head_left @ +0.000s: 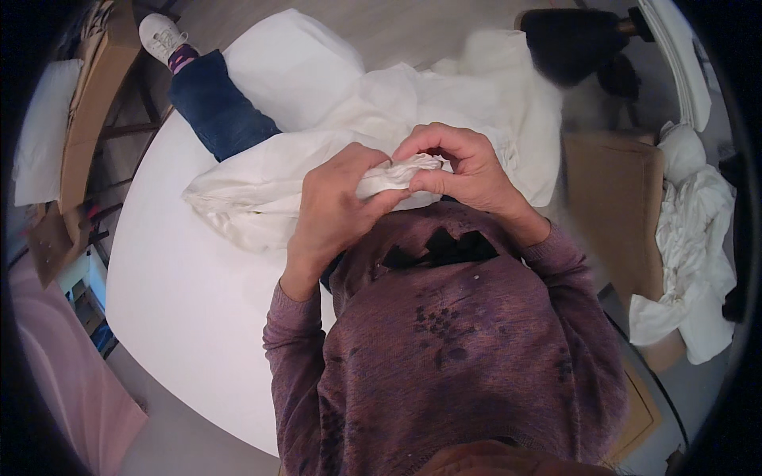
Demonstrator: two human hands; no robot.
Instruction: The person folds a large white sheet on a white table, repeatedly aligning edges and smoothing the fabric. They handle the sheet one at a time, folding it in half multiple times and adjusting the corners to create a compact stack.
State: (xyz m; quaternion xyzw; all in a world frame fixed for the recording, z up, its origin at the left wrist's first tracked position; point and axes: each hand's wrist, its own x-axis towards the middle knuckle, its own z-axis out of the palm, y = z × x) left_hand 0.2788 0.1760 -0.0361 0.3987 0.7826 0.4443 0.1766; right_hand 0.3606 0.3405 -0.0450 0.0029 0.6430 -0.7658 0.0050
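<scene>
- Pinching a bunched part of the white cloth [405, 103], I had the left hand [333, 194] curled round it, thumb opposed to fingers.
- I had the right hand [480, 170] just beside it, thumb and forefinger closed on the other end of the bunch.
- The cloth lay partly on the white surface [182, 293], its left tip well inside that surface's left edge; the rest spread toward the far edge, against the trouser leg [222, 103].
- I judged that the thick folds could spring apart if either pinch slackened.
- The loose spread could also drag the bunch from the fingers by its weight.
- To the right stood a cardboard box [615, 206], crumpled white fabric [690, 246] heaped along it; I could not tell how much sat inside.
- Past the surface's left edge, a second carton [103, 103] had brown sheets by its upper end; its inside was hidden.
</scene>
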